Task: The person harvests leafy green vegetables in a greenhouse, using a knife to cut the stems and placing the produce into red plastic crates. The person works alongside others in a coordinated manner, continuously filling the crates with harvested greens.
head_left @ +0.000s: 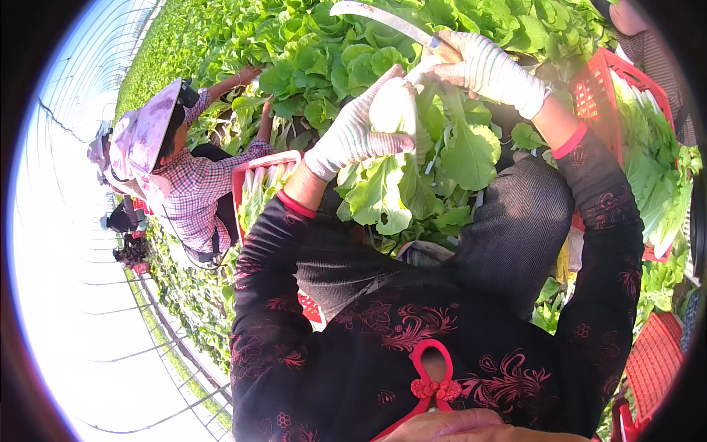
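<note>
In my left hand (359,130), gloved in striped knit, is a leafy green vegetable (393,108). Its pale, thick stalk end points up and its green leaves hang down between my knees. My right hand (486,72), also gloved, grips a sickle (389,21) by its short wooden handle; the curved blade reaches up and to the left. The fingers of that hand are close to the stalk's cut end, and I cannot tell whether they touch it. Loose leaves (469,157) hang below my right hand, partly blending with those of the vegetable.
Dense leafy greens (309,50) grow ahead. A red plastic crate (599,91) with harvested greens stands at my right, another crate (238,185) at my left. Beyond that one, a co-worker in a checked shirt (193,193) reaches into the plants. A red crate (654,359) lies lower right.
</note>
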Available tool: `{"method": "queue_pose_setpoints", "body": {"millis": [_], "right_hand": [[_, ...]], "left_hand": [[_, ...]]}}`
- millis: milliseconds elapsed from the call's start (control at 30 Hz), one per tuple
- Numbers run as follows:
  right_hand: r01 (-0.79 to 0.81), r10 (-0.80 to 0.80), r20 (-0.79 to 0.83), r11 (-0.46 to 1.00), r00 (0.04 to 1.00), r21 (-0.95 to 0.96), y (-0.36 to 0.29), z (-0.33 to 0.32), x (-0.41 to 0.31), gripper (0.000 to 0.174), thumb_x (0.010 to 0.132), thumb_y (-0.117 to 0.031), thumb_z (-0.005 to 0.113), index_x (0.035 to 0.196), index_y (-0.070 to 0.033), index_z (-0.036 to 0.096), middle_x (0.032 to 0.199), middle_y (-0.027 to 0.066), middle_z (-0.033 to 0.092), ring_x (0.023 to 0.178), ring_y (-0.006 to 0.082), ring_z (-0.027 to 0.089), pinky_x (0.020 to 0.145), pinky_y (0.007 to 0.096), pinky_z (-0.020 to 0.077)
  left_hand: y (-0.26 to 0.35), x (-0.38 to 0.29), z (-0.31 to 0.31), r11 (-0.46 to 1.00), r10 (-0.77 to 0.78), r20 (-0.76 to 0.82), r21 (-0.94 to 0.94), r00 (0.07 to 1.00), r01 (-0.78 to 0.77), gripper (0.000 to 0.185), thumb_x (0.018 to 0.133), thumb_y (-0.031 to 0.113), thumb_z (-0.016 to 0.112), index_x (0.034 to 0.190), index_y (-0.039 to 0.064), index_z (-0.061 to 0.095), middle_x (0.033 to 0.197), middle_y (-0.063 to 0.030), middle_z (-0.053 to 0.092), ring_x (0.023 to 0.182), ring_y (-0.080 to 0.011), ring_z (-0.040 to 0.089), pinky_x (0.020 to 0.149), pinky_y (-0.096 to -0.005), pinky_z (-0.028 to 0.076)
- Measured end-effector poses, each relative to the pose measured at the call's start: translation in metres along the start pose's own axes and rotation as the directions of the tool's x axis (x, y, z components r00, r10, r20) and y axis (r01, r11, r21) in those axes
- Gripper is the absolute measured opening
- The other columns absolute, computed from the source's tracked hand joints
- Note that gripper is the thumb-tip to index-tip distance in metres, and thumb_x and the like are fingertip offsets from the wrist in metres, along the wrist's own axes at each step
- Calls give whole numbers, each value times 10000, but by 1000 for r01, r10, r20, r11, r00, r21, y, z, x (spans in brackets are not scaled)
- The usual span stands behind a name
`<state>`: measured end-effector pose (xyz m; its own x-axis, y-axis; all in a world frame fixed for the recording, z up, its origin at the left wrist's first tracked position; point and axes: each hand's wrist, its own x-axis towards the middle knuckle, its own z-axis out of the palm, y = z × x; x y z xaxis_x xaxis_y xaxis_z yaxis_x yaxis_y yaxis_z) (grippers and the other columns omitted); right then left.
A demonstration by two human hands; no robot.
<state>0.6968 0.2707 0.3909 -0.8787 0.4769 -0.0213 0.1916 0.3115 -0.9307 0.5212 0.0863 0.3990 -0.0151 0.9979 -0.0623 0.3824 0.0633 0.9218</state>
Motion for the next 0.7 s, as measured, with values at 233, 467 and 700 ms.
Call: {"method": "queue_pose_setpoints", "body": {"millis": [233, 467, 700], "right_hand": [[46, -48, -22, 994, 999, -96, -52, 26, -51, 744, 798, -304, 761, 1369, 44, 435, 827, 73, 647, 609, 112, 612, 480, 254, 503], [265, -310, -7, 827, 951, -496, -34, 59, -65, 384, 802, -293, 708, 1057, -35, 582, 804, 129, 651, 697, 250, 635, 705, 373, 523], [269, -308, -155, 936, 939, -228, -20, 70, -81, 244, 831, -217, 664, 935, -19, 567, 792, 166, 612, 721, 300, 601, 679, 394, 481]], "left_hand": [[38, -94, 29, 918, 5, -177, -391, 984, -74, 1100, 612, 266, 931, 1490, 24, 313, 1430, -73, 477, 1292, -167, 436, 1091, -321, 328], [44, -127, 46, 978, 156, -186, -113, 970, -178, 999, 581, 236, 939, 1417, 25, 434, 1347, -66, 527, 1231, -171, 489, 1059, -321, 368], [34, -140, 53, 912, -103, -72, -406, 992, 65, 843, 593, 213, 931, 1319, 55, 533, 1150, -1, 601, 1089, -140, 537, 980, -308, 419]]}}
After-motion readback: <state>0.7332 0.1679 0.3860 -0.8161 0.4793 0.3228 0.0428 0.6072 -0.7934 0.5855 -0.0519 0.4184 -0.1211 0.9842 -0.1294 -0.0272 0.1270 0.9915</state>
